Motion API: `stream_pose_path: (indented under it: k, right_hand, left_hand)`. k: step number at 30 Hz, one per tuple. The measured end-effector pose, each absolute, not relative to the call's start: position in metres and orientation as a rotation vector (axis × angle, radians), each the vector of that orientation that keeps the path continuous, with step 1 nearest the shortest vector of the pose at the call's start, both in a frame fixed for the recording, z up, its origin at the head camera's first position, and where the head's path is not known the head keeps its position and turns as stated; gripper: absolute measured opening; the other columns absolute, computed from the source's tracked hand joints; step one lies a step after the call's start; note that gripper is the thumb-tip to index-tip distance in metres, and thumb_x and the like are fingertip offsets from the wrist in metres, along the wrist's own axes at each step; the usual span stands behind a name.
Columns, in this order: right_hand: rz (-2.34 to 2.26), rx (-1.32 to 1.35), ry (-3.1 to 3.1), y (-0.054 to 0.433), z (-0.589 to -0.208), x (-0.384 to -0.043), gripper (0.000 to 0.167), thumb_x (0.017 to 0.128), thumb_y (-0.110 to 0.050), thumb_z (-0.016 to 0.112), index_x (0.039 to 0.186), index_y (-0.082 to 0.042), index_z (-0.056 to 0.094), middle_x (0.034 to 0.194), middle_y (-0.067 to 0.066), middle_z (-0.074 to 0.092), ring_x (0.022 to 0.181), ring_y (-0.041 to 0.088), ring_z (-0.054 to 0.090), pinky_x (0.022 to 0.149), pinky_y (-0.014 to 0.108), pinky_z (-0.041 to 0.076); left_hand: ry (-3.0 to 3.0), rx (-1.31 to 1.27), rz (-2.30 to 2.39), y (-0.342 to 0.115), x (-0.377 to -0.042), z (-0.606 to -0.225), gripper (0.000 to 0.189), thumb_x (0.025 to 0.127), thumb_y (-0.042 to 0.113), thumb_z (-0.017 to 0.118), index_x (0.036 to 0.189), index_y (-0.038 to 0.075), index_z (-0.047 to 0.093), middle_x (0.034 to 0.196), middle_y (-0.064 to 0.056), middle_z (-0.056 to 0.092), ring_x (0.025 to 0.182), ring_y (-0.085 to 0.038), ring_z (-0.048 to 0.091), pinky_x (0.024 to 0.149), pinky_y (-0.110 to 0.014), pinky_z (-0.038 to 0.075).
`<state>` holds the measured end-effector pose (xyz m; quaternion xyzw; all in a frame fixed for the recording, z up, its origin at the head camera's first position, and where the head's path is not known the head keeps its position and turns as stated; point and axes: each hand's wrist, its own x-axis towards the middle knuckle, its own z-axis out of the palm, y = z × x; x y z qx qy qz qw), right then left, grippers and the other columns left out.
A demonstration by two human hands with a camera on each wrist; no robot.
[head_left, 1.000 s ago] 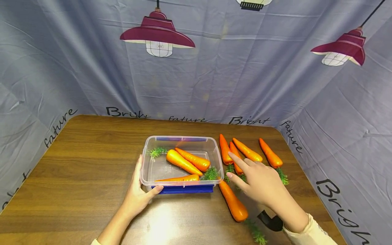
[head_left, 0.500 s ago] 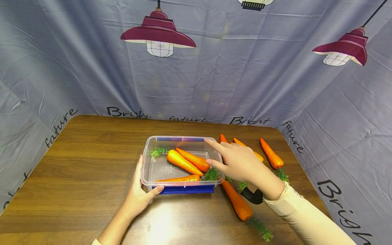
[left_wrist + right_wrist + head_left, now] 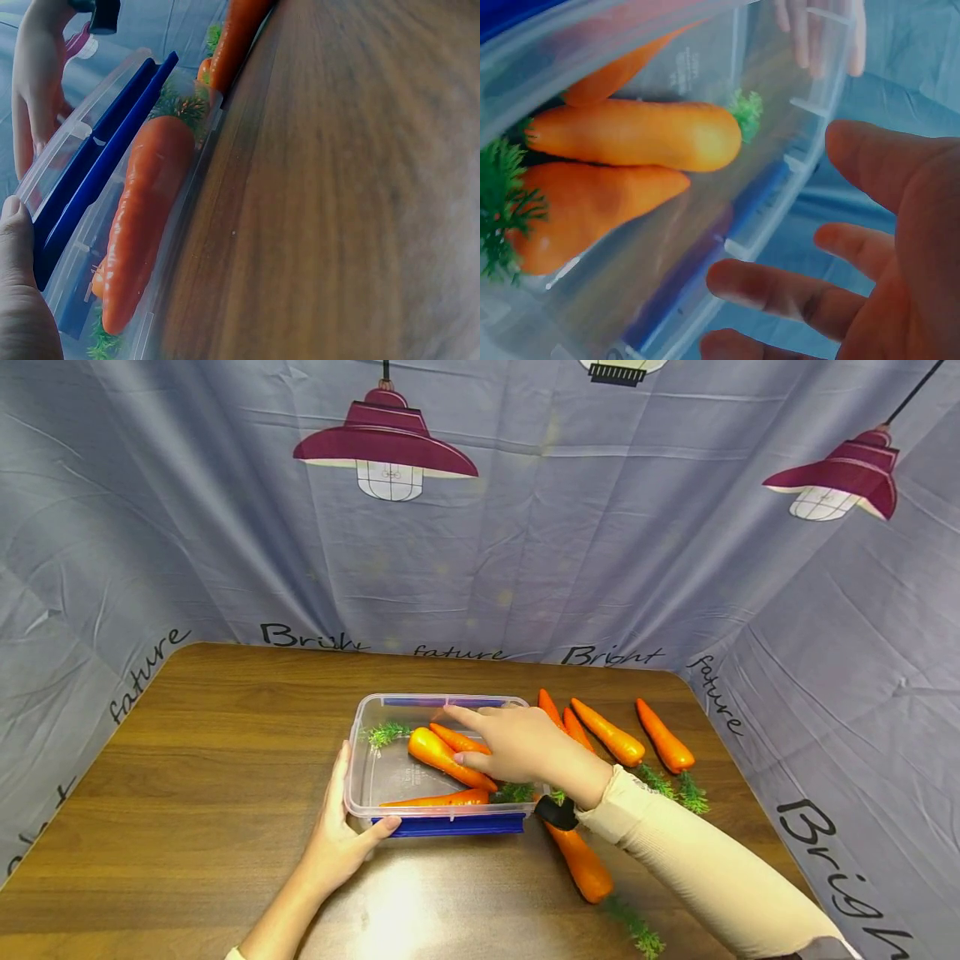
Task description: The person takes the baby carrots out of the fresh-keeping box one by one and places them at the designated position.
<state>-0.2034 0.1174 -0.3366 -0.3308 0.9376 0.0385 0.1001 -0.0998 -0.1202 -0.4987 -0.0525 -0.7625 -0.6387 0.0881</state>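
A clear plastic food container (image 3: 352,777) with blue side clips (image 3: 457,825) stands lidless on the table. Three orange toy carrots lie in it: a yellowish one (image 3: 431,752), one behind it (image 3: 450,737) and one along the front wall (image 3: 442,798). My left hand (image 3: 337,839) grips the container's front left corner, thumb at the front and fingers along the left wall. Over the container's right half hovers my right hand (image 3: 513,743), fingers spread and holding nothing; it hides part of the carrots. In the right wrist view, its fingers (image 3: 780,292) are apart from the carrots.
Right of the container, several more carrots lie on the wooden table (image 3: 225,760): one near the front (image 3: 581,864), one at the back (image 3: 611,735) and one farthest right (image 3: 666,739). A grey printed curtain (image 3: 465,568) encloses the table's back and sides.
My right hand has moved left from above the loose carrots to over the container. The near loose carrot has shifted slightly. My left hand and the container have stayed put.
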Motion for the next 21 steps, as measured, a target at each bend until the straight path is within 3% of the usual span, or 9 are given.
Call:
stream_pose_path:
  k: [2, 7, 21]
  right_hand:
    - [0.140, -0.973, 2.744, 0.111, -0.340, -0.206, 0.072, 0.095, -0.059, 0.056, 0.157, -0.037, 0.027, 0.146, -0.002, 0.056, 0.120, 0.026, 0.063, 0.098, 0.051, 0.048]
    - [0.212, -0.973, 2.678, 0.099, -0.349, -0.211, 0.074, 0.094, -0.059, 0.056, 0.158, -0.036, 0.025, 0.150, 0.002, 0.051, 0.127, 0.028, 0.058, 0.094, 0.051, 0.051]
    - [0.163, -0.887, 2.504, 0.086, -0.361, -0.222, 0.080, 0.093, -0.058, 0.059, 0.159, -0.034, 0.020, 0.151, 0.002, 0.050, 0.131, 0.021, 0.054, 0.093, 0.043, 0.050]
  left_hand:
    - [-2.271, -0.157, -1.902, -0.120, -0.100, -0.499, 0.119, 0.079, 0.008, 0.083, 0.158, 0.040, 0.000, 0.168, -0.001, 0.004, 0.151, -0.034, 0.016, 0.107, 0.001, 0.016]
    - [-2.265, -0.165, -1.908, -0.120, -0.100, -0.499, 0.119, 0.079, 0.008, 0.082, 0.158, 0.040, 0.000, 0.168, -0.002, 0.005, 0.150, -0.034, 0.018, 0.108, 0.000, 0.017]
    - [-2.299, -0.137, -1.895, -0.120, -0.099, -0.496, 0.119, 0.080, 0.011, 0.083, 0.158, 0.041, -0.001, 0.168, 0.000, 0.003, 0.151, -0.033, 0.014, 0.106, 0.001, 0.014]
